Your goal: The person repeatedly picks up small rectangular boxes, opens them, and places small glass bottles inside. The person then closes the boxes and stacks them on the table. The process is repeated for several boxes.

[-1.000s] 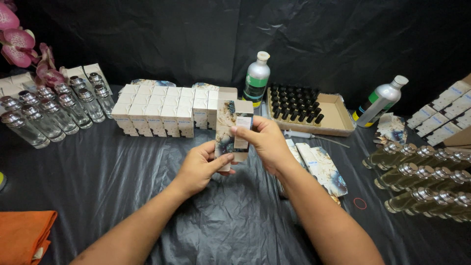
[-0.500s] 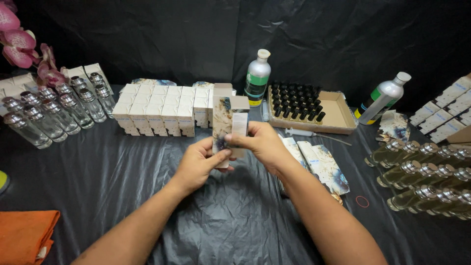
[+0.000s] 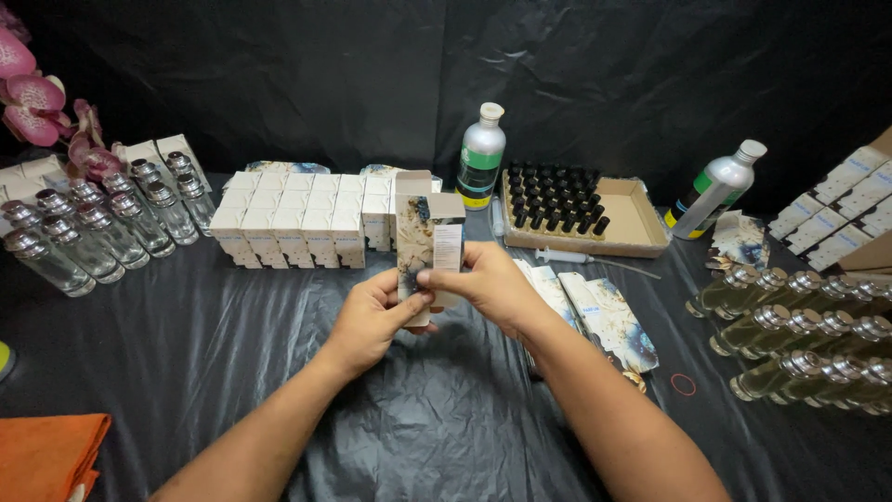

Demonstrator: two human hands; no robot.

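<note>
2 hands (image 3: 372,316) on 1 carton (image 3: 426,244); 2 silver bottles (image 3: 482,155), 1 syringe (image 3: 576,257), 1 tray of caps (image 3: 636,223).

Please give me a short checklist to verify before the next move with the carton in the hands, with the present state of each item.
1. Both hands grip the tall white carton with marbled blue-and-gold print: ok; left hand, right hand.
2. Carton upright: ok.
3. Top flaps open: ok, they stand up.
4. Bottom closed: cannot tell, hands hide it.
5. Carton empty inside: cannot tell.
6. Filled clear glass bottles with silver caps lie at the right: ok.
</note>
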